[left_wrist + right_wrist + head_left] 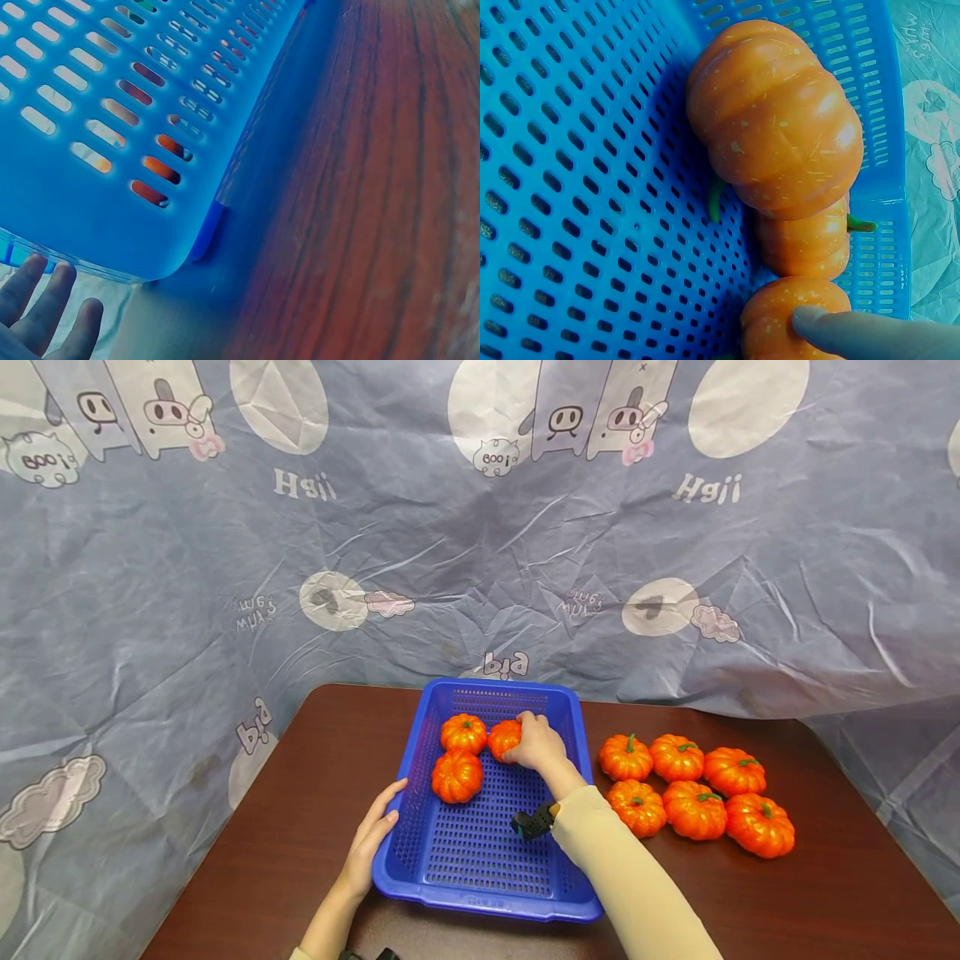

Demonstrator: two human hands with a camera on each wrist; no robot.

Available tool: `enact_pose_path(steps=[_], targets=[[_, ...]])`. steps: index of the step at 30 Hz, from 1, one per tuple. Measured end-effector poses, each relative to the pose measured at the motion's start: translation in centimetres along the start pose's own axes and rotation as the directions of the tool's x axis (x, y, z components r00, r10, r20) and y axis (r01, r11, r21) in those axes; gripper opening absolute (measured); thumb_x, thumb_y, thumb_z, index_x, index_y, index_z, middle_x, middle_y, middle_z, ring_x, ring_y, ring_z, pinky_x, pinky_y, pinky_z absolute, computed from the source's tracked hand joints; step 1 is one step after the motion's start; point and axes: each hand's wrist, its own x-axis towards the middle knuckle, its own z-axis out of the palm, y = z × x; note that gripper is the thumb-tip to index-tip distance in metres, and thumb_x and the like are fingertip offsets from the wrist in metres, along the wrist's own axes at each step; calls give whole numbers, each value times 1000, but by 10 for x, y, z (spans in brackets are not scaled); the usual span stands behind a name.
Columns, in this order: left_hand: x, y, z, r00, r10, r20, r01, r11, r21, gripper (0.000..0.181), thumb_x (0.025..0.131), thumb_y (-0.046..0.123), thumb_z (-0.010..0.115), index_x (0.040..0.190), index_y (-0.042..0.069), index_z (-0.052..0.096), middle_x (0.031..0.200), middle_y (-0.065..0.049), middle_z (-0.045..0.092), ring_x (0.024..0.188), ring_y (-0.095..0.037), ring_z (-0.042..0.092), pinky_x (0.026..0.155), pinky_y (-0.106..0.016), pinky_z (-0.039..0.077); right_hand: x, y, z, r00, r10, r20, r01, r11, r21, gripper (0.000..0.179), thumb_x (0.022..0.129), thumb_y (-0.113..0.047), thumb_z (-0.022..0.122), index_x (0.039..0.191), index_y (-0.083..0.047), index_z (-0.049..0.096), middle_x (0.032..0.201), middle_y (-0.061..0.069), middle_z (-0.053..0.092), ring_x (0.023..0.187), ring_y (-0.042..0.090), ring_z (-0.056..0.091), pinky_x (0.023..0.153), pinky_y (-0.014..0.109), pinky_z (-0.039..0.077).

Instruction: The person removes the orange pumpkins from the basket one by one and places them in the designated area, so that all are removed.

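My right hand reaches into a blue plastic basket and holds a small orange pumpkin, thumb at its near side and fingers over the far side. In the right wrist view one digit presses on that pumpkin. Two more pumpkins sit left of it inside the basket, one behind the other. Against the basket's left side rests my left hand, its fingers extended along the rim. The left wrist view shows its fingertips by the basket's edge.
Right of the basket, several orange pumpkins with green stems stand in two rows, the nearest being one by my right forearm. Everything is on a dark brown table. A grey-blue printed cloth hangs behind the table and along its sides.
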Motion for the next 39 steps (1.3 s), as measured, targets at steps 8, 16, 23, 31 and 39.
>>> enact_pose_path(steps=[8, 16, 23, 31, 39], targets=[[0, 1, 0, 1000, -4, 1, 4, 1000, -1, 45, 100, 15, 31, 144, 6, 33, 144, -18, 32, 120, -25, 41, 95, -25, 37, -1, 0, -1, 1000, 12, 21, -11, 1000, -29, 73, 65, -37, 82, 122, -2, 53, 113, 21, 48, 95, 39, 54, 81, 50, 45], [0, 0, 0, 1000, -4, -1, 4, 1000, 1, 45, 100, 15, 31, 144, 6, 33, 145, -18, 32, 121, -25, 41, 96, -25, 37, -1, 2, -2, 999, 3, 39, -2, 1000, -30, 78, 61, -37, 84, 125, -5, 52, 113, 17, 59, 100, 37, 55, 84, 49, 44], [0, 0, 0, 1000, 2, -1, -2, 1000, -1, 45, 100, 15, 32, 144, 6, 33, 145, -18, 32, 121, -26, 41, 95, -25, 37, -1, 1, -6, 1000, -17, 14, 17, 1000, 20, 78, 61, -33, 85, 127, -9, 52, 117, 17, 57, 103, 38, 52, 85, 48, 43], [0, 1, 0, 999, 24, 26, -24, 1000, -5, 46, 100, 14, 30, 145, 4, 30, 146, -21, 29, 123, -25, 39, 97, -23, 35, -4, -4, -18, 998, -55, -8, 55, 986, 159, 79, 63, -28, 83, 130, -5, 47, 118, 19, 51, 102, 34, 53, 86, 48, 43], [0, 1, 0, 1000, 6, 8, -6, 1000, -19, 45, 100, 14, 32, 144, 5, 32, 143, -19, 33, 119, -26, 43, 94, -26, 38, -12, -7, -42, 993, -107, -55, 118, 947, 298, 80, 68, -27, 80, 135, -6, 42, 125, 23, 41, 106, 37, 50, 88, 50, 42]])
